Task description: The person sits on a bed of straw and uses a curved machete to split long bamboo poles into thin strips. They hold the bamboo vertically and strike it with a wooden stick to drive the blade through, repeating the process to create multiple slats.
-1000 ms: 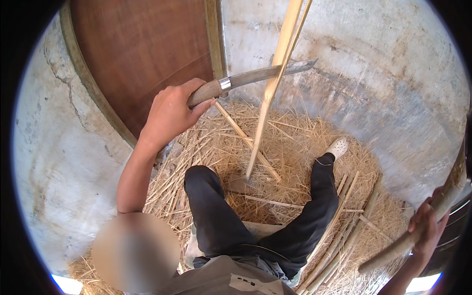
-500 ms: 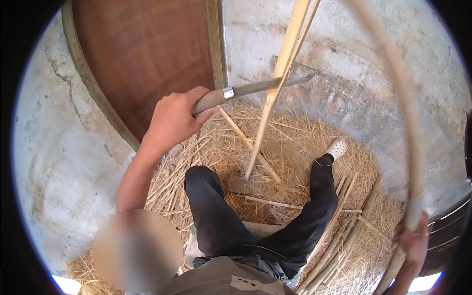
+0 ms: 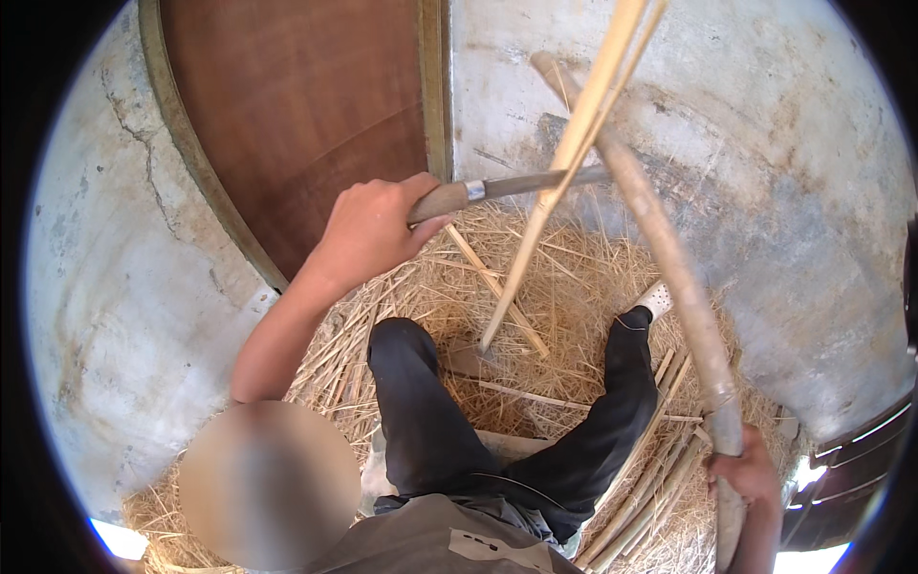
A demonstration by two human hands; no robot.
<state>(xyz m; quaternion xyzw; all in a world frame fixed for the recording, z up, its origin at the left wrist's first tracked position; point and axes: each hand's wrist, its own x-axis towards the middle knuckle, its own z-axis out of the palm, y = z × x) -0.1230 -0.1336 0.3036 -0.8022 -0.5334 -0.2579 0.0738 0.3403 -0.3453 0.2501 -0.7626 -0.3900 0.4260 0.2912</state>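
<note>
My left hand [image 3: 375, 230] is closed round the wooden handle of a knife [image 3: 516, 186], with a metal band where the long blade begins. The blade sits in a split in an upright, pale bamboo strip [image 3: 523, 251], whose upper part parts into two and whose lower end rests among the straw between my feet. My right hand [image 3: 749, 471] grips the near end of a long, bent wooden pole [image 3: 674, 263]. This pole slants up and left, crossing near the blade tip and the bamboo; whether it touches them I cannot tell.
Straw and shavings [image 3: 574, 287] cover the floor. Several bamboo lengths [image 3: 660, 478] lie beside my right leg. A stained wall [image 3: 784, 210] stands ahead and to the right, a brown door [image 3: 296, 96] at the far left. One white shoe [image 3: 656, 299] shows.
The pole in my right hand has swung leftward, from the right side to across the bamboo and blade tip. My left hand keeps the knife in the split.
</note>
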